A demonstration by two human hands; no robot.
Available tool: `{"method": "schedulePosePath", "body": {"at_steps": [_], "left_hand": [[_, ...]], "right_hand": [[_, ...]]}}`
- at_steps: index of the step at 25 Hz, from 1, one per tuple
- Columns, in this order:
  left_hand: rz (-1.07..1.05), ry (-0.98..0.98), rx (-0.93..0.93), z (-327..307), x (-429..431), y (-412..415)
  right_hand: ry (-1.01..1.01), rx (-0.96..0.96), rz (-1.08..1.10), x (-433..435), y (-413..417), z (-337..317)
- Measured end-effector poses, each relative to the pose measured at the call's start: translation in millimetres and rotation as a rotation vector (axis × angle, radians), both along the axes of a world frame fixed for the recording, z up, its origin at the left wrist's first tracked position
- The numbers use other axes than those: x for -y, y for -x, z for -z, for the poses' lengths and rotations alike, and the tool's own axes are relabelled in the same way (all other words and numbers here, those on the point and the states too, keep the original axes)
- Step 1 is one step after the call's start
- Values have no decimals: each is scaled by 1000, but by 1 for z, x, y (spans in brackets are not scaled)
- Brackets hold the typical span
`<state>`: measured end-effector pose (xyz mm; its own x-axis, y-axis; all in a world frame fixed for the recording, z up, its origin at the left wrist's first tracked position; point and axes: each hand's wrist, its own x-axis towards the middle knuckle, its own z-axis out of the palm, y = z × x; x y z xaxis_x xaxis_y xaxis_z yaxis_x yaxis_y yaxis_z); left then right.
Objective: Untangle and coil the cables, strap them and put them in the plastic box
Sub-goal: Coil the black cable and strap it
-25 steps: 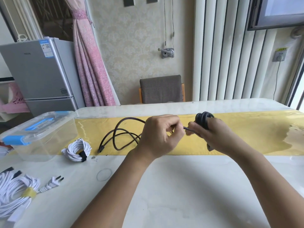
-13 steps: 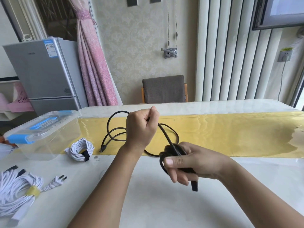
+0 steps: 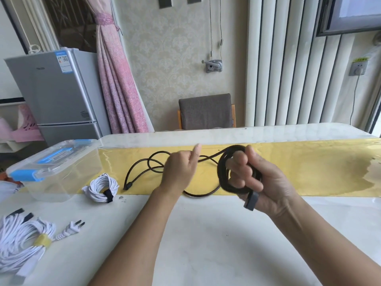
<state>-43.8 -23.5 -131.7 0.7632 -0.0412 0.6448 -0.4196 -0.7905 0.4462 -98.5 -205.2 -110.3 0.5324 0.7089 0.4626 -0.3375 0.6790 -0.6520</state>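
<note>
Your right hand (image 3: 266,182) grips black cable (image 3: 221,174) coil, loops threaded over it to hold shape. Your left hand (image 3: 181,170) pinches loose strand, feeding slack. Tail trails on tabletop (image 3: 206,234); plastic box (image 3: 61,178) far left, lidded.

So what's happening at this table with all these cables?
A person is coiling a black cable: the right hand holds the loops round its fingers, the left hand grips the loose stretch, and the rest lies on the yellow runner. A strapped white coil sits beside the closed plastic box, not in it.
</note>
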Motion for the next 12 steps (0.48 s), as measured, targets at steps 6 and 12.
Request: {"method": "schedulePosePath", "body": {"at_steps": [6,12], "left_hand": [[197,-307,-330,4,46,17],[309,-361,-391,1,71,43]], "right_hand": [[170,-58,852,23,-5,-18],[314,140,1161,39,-10,-18]]}}
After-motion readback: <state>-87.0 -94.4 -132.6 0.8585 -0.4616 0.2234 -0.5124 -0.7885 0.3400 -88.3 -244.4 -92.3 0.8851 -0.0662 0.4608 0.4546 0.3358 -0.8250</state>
